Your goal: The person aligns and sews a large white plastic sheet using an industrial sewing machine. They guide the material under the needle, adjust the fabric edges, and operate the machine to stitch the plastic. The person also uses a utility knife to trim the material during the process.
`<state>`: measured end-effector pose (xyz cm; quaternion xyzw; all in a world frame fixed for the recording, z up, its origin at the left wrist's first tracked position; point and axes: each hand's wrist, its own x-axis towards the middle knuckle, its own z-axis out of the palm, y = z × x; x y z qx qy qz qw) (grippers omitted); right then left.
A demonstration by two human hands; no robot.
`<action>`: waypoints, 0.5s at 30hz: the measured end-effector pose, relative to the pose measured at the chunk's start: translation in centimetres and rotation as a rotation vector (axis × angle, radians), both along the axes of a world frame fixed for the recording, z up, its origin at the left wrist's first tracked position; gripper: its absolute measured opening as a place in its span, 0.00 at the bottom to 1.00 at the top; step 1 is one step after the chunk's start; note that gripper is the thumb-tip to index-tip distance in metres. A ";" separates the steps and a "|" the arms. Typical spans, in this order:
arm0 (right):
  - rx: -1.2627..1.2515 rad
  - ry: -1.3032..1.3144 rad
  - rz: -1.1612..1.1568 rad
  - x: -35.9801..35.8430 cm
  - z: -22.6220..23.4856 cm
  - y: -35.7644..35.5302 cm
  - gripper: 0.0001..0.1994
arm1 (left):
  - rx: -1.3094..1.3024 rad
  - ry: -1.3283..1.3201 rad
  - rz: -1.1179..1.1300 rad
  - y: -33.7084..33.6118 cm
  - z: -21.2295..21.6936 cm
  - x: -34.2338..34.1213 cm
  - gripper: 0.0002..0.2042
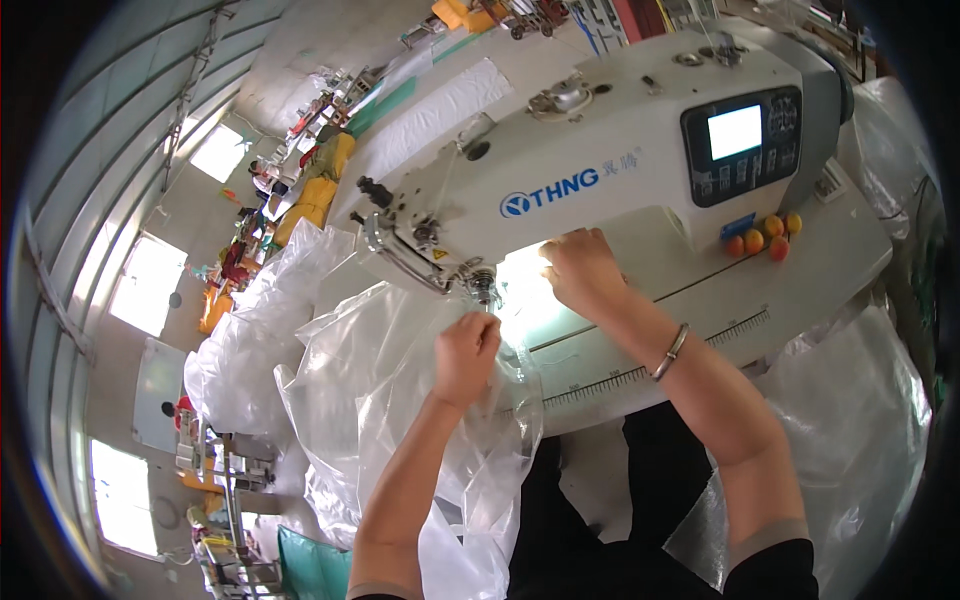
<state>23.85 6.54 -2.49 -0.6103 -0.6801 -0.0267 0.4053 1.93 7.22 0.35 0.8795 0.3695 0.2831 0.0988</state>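
Observation:
A white industrial sewing machine [450, 215] stands in front of me, its lamp glowing brightly beside the needle area. Clear plastic sheeting [370, 350] spreads to the left of the needle and hangs over the table's front edge. My left hand [466, 358] is closed on this sheeting, just in front of the presser foot [482, 288]. Under the machine's arm, to the right of the needle, my right hand [585, 268] has its fingers pinched together. Lamp glare hides whatever may be between those fingers. A metal bangle [671, 352] circles my right wrist.
Several small red-yellow fruits [765, 238] lie on the table below the control panel [742, 145]. A ruler scale [610, 380] runs along the front edge. Plastic heaps [255, 340] rise at left, with more sheeting [850, 400] at right. Another person [270, 178] sits far off.

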 end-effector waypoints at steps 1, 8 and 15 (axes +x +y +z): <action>0.005 -0.009 0.010 0.2 -0.2 0.2 0.08 | -0.048 -0.066 0.047 0.1 -0.5 0.1 0.02; 0.110 0.123 0.088 1.2 1.5 0.1 0.06 | 0.047 -0.332 0.250 1.0 -3.2 0.1 0.02; 0.130 0.344 0.326 2.0 3.5 -5.0 0.06 | 0.066 -0.302 0.345 0.9 -3.4 0.1 0.04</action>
